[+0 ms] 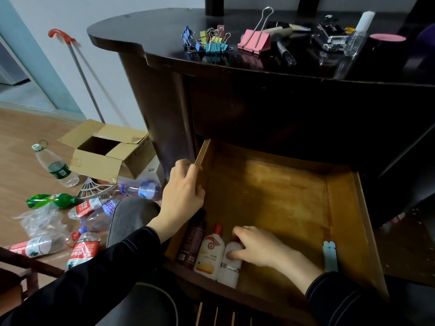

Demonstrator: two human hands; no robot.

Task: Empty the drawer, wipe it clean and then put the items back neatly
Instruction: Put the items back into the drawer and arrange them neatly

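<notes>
The wooden drawer point(277, 191) is pulled out of the dark cabinet. In its near left corner lie a dark brown bottle point(191, 243), a white lotion bottle with a red cap point(210, 250) and a small white bottle point(229, 267). My right hand point(256, 248) is curled round the top of the small white bottle. My left hand point(182, 191) grips the drawer's left side wall. A pale blue clip point(329, 255) lies against the right wall. On the desktop sit coloured binder clips point(209, 41), a big pink clip point(254, 42), a marker point(286, 52) and a clear bottle point(357, 36).
The floor at left is littered with plastic bottles point(56, 168), an open cardboard box point(106, 151) and crumpled plastic. A red-handled pole point(80, 71) leans on the wall. My knee point(131, 215) is beside the drawer's left side. A dark cup with a pink rim point(386, 50) stands on the desk.
</notes>
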